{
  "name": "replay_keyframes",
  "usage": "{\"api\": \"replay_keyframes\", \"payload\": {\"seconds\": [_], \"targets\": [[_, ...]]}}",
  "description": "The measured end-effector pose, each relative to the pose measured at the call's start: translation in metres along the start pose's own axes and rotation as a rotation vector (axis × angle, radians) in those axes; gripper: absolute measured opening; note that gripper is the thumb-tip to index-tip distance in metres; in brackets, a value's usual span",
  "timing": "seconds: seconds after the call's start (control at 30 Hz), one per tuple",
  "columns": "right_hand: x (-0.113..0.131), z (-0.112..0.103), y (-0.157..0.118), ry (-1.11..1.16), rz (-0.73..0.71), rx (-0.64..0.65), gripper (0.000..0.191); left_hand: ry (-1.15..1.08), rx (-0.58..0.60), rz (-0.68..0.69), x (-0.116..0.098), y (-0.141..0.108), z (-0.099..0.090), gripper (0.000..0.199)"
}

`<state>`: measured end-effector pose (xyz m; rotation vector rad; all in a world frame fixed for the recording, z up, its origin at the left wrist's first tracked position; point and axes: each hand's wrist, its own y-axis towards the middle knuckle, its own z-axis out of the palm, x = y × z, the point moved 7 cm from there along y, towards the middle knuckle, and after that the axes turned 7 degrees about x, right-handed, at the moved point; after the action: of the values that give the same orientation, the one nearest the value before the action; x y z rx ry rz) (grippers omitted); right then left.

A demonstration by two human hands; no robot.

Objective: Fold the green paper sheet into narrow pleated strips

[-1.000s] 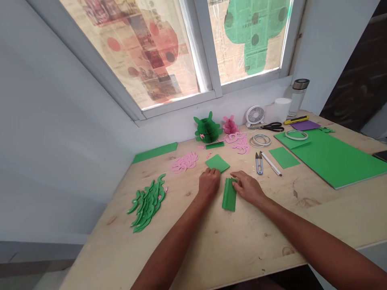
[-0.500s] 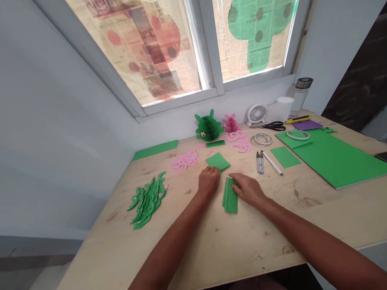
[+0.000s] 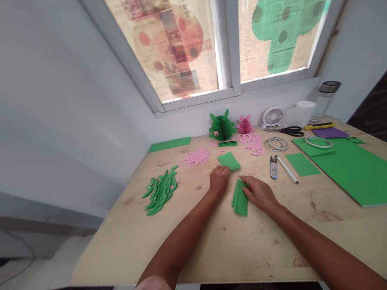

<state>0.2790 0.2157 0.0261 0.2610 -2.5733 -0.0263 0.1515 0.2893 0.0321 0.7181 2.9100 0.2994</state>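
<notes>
My left hand (image 3: 219, 180) is closed, its curled fingers at the near edge of a green paper square (image 3: 229, 160) lying on the table. Just to the right, my right hand (image 3: 259, 192) has thumb and fingers at the upper right edge of some narrow folded green papers (image 3: 241, 204), which lie overlapping. The fingertips partly cover the top of these folded papers. Both forearms reach in from the near side of the wooden table (image 3: 208, 249).
Green paper cutouts (image 3: 161, 190) and pink cutouts (image 3: 197, 156) lie to the left. Behind stand a green honeycomb paper figure (image 3: 223, 128) and a pink one (image 3: 245, 125). On the right are thread snips (image 3: 273, 168), a white pen (image 3: 287, 169), tape rolls (image 3: 276, 143), scissors (image 3: 292, 131) and green sheets (image 3: 359, 171).
My view has swung to the left, so everything appears farther right. Both hands stay at the same green papers, with hardly any movement.
</notes>
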Motion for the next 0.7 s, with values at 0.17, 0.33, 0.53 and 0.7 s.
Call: {"api": "replay_keyframes", "payload": {"seconds": [0.17,0.33,0.53,0.7], "targets": [[-0.002,0.002,0.002,-0.011,-0.043,-0.01,0.039,-0.118,-0.038,-0.036,0.005,-0.003,-0.003,0.015],[-0.003,0.001,0.002,-0.024,-0.037,-0.03,0.038,-0.272,-0.102,-0.073,0.011,-0.01,-0.007,0.013],[-0.002,0.002,0.001,-0.042,-0.051,-0.007,0.036,-0.483,-0.224,-0.143,0.021,-0.031,-0.015,0.013],[0.001,0.003,0.002,-0.051,-0.063,-0.016,0.036,-0.671,-0.313,-0.143,0.022,-0.054,-0.028,0.015]]}}
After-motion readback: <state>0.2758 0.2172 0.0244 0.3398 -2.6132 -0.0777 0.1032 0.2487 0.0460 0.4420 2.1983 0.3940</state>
